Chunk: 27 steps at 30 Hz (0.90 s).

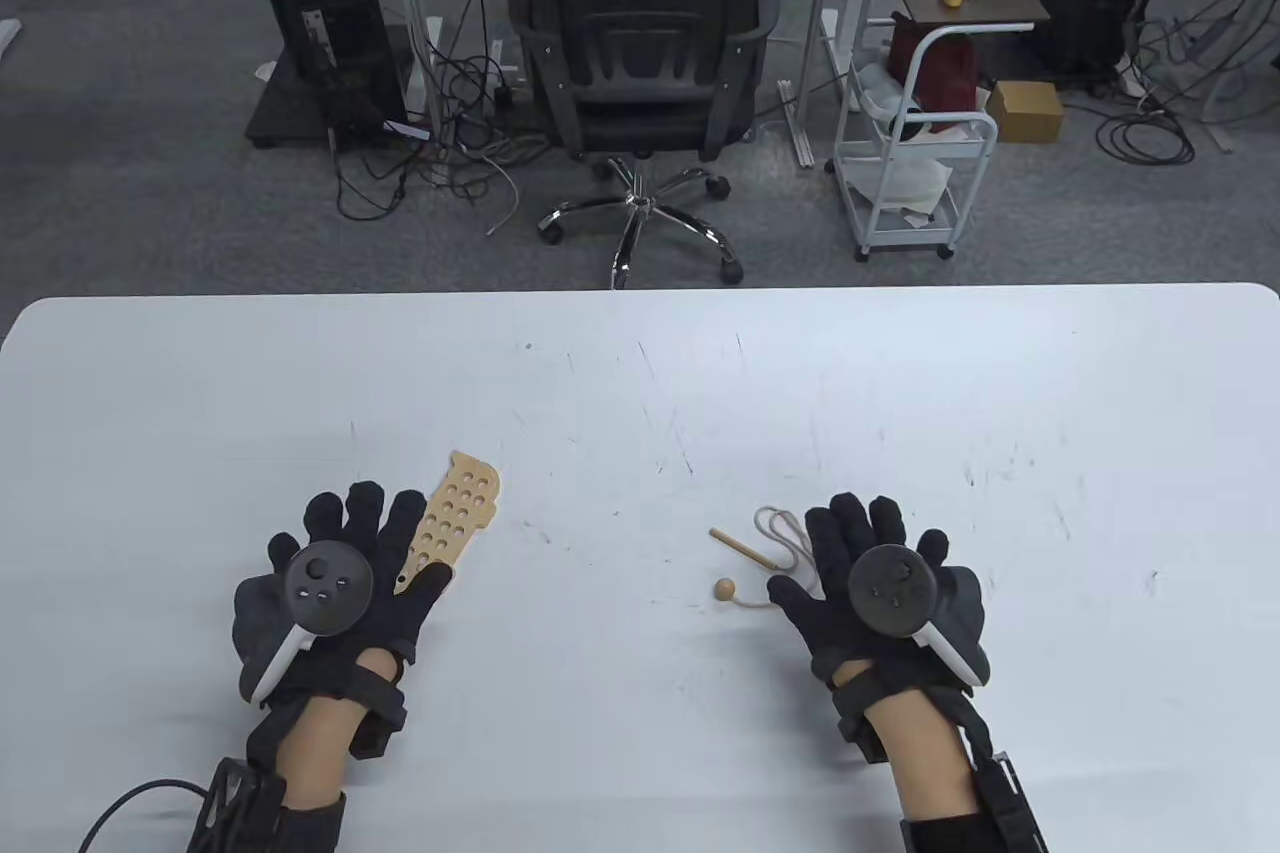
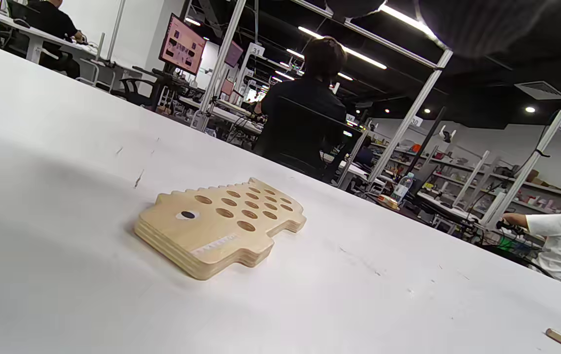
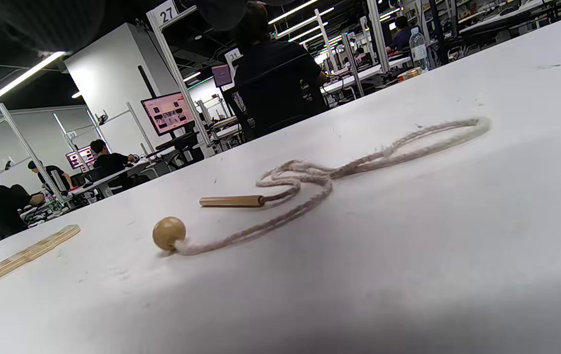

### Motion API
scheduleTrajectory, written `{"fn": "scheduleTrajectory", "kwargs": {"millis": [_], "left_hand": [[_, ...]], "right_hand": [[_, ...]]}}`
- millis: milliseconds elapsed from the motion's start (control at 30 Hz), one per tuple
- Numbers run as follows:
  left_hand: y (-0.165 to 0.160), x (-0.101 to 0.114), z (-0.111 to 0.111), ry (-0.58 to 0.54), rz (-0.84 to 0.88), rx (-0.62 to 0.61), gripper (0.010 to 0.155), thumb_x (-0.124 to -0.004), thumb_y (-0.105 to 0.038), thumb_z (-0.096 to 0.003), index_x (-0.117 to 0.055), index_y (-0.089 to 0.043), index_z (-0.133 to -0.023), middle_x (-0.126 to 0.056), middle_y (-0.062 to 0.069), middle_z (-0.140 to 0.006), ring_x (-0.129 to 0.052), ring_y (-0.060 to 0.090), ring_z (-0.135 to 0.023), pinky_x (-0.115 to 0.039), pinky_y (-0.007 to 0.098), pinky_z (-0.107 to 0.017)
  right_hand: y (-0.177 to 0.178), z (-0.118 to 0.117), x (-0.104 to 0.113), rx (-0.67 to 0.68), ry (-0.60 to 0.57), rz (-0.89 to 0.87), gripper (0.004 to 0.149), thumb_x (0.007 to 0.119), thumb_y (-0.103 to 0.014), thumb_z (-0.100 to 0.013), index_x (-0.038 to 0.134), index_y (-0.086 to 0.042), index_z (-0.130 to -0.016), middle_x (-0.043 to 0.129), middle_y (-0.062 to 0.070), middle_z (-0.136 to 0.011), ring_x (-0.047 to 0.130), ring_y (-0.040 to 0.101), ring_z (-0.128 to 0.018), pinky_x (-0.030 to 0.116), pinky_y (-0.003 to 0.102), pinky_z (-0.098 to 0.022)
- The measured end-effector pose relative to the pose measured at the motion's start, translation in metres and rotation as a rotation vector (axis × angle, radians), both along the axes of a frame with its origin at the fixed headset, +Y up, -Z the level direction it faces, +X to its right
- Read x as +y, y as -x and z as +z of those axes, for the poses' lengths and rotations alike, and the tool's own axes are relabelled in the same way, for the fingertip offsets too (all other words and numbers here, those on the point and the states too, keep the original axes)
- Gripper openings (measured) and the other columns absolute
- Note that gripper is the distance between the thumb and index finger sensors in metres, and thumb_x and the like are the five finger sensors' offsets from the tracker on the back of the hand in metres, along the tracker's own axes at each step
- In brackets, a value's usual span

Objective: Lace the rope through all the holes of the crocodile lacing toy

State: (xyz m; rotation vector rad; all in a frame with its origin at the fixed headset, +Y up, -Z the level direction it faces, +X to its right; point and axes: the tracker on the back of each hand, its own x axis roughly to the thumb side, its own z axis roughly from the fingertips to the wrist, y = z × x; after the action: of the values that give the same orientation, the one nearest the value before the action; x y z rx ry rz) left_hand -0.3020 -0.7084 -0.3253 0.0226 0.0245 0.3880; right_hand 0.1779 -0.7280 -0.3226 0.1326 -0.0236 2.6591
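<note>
The table view looks steeply down on the table point(image 1: 640, 373). Each wrist view skims low across it (both tilted), the left near the crocodile point(image 2: 221, 226), the right near the rope point(image 3: 319, 182); both wrist views share the crocodile.

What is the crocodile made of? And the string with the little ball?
The crocodile board looks like pale unpainted plywood: its edge shows stacked thin layers, and the face is smooth and matte. The string looks like twisted cotton-type cord, off-white and fuzzy, though the fibre is a guess. The little ball and the stick on its ends look like smooth light wood.
</note>
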Motion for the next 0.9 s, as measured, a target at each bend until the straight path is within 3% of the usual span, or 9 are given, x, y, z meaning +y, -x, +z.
{"fn": "scheduleTrajectory", "kwargs": {"millis": [900], "left_hand": [[-0.0001, 0.0014, 0.0000, -0.003, 0.005, -0.007, 0.076, -0.071, -0.067, -0.0414, -0.042, -0.053, -0.110, -0.027, -0.009, -0.123, -0.015, 0.032, -0.116, -0.013, 0.064, -0.078]], "right_hand": [[0.0069, -0.0005, -0.0009, 0.031, -0.006, 0.006, 0.081, 0.067, -0.065, -0.047, 0.037, -0.023, -0.109, 0.022, 0.005, -0.119, 0.006, 0.041, -0.104, 0.001, 0.065, -0.060]]}}
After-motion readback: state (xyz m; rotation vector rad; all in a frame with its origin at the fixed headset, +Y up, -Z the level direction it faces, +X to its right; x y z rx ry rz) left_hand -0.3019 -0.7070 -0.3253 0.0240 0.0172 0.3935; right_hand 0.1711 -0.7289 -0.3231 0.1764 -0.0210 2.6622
